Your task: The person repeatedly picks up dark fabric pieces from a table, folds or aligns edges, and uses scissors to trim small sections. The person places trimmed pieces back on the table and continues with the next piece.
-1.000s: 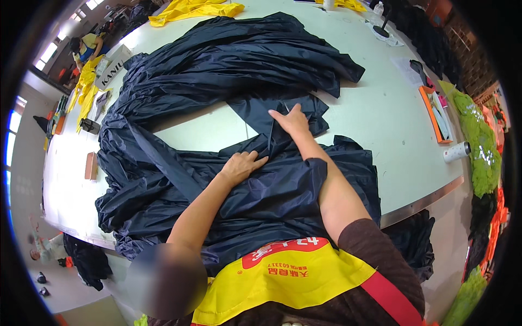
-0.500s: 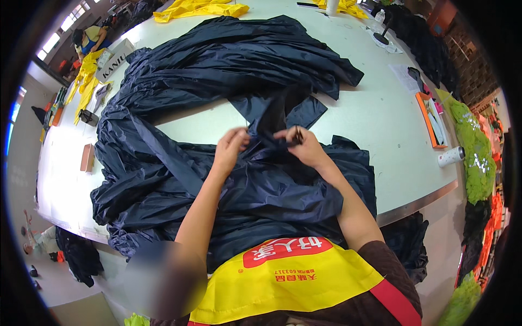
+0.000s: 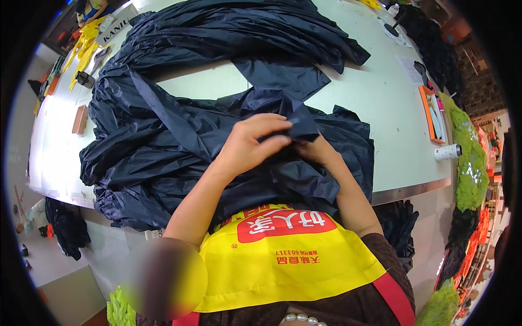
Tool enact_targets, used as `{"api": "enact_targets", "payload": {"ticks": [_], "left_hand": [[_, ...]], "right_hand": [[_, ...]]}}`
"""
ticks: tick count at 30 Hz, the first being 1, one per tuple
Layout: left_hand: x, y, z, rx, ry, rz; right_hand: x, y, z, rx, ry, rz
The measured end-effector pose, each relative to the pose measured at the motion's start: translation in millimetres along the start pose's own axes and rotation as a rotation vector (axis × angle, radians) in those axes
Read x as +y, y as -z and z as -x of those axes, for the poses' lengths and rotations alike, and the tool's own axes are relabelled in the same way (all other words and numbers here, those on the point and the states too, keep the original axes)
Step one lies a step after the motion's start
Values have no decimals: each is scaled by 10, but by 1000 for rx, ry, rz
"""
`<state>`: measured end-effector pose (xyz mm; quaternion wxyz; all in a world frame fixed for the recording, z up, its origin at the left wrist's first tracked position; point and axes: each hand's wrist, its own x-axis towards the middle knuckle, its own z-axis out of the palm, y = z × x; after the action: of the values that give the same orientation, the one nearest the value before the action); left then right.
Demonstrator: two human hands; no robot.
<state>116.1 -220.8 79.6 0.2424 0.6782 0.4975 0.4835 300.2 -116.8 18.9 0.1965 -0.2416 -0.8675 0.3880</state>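
A dark navy garment [image 3: 217, 136] of thin, shiny cloth lies bunched in front of me, one fold of it raised between my hands. My left hand [image 3: 251, 142] reaches over this fold, its fingers stretched and the thumb apart, fingertips at the cloth. Close by on the right, my right hand [image 3: 318, 150] is curled against the underside of the same fold, and the cloth stands up over it. The right fingertips are mostly hidden under the fabric, so whether they hold anything besides cloth does not show.
More navy cloth [image 3: 234, 35] is heaped across the far side of the pale table [image 3: 389, 141]. An orange box [image 3: 429, 117] and a white cylinder [image 3: 448, 152] sit at the right edge. Lime-green cloth [image 3: 468, 157] lies beyond. A small brown block [image 3: 80, 120] is at left.
My hands have come closer together, the left moving right to the raised fold. The dark loop visible at my right hand earlier is now hidden. The whole view has shifted slightly.
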Motion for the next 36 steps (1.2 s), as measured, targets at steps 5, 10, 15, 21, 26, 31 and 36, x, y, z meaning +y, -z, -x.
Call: {"api": "enact_targets", "payload": {"ticks": [5,10,15,21,26,31,36], "left_hand": [[-238,-93,264,703,659,1360],[-21,-217,402,651,686,1479],[175,-299,411,486,523,1509],[177,-82,501,664,478,1155],[392,269,408,763,561,843],[219,316,581,519,664,903],[185,188,726,222,459,496]], "right_hand": [[-63,110,74,-33,242,15],[-645,533,174,245,39,200],[-1250,160,93,302,186,197],[-906,221,26,195,-162,-525],[-552,347,83,288,-234,-765],[-481,341,107,290,-312,-905],[-565,423,134,438,-397,-1050]]}}
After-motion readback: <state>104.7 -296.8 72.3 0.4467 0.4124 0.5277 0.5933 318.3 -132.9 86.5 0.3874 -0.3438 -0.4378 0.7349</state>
